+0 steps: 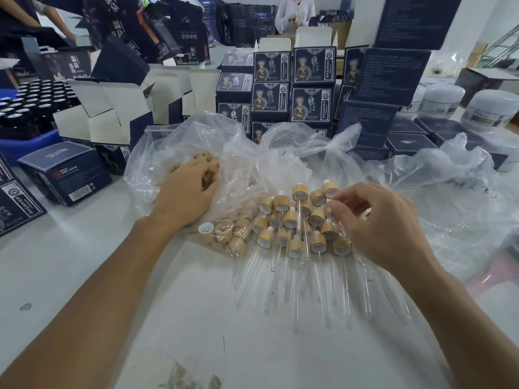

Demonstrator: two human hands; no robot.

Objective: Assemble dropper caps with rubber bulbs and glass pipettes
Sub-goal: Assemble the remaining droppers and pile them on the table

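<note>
Several assembled droppers with bamboo caps, white bulbs and glass pipettes lie in a cluster on the white table. My left hand reaches into a clear plastic bag full of loose bamboo caps, its fingers curled among them; what it grips is hidden. My right hand hovers over the right edge of the cluster. Its thumb and fingers pinch the top of a dropper whose glass pipette slants down to the right.
Dark blue product boxes are stacked behind the bags, and open white-lined cartons stand at the left. A blue crate of dark bottles sits far left, white jars far right. More clear plastic lies right. People stand at the back.
</note>
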